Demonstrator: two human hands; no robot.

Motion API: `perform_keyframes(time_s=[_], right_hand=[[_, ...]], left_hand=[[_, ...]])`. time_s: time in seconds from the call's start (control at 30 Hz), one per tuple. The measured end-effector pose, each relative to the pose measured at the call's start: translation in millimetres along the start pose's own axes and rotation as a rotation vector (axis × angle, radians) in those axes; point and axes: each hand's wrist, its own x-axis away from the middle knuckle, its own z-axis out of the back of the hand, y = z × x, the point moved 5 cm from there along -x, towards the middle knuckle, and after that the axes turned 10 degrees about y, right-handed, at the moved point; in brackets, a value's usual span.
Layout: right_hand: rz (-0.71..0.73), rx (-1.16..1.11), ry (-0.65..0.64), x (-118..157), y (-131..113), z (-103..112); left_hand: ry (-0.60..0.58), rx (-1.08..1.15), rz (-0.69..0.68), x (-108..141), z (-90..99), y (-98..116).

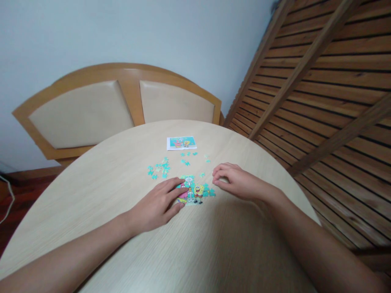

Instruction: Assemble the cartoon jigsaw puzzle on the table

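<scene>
Bare forearms [97, 242] over round table [116, 171]; partly built jigsaw [190, 195] lying on top.
Jigsaw: teal ground, pale teal figure centre, yellow square figure right, pink one left, partly covered; right edge ragged with teal pieces. Left hand [159, 203] flattish, fingers loosely spread, fingertips on jigsaw's left side, gripping nothing. Right hand [232, 180] half-curled, just right of jigsaw; unclear if it pinches anything. Loose teal pieces [165, 167] beyond, picture card [183, 142] past them.
</scene>
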Motion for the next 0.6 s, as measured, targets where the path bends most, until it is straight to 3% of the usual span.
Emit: perform_keyframes(time_s=[0.6], right_hand=[[-0.061,-0.035,-0.093,3,-7,-11]], left_hand=[[-0.005,-0.013,0.009,-3,-0.3,0]])
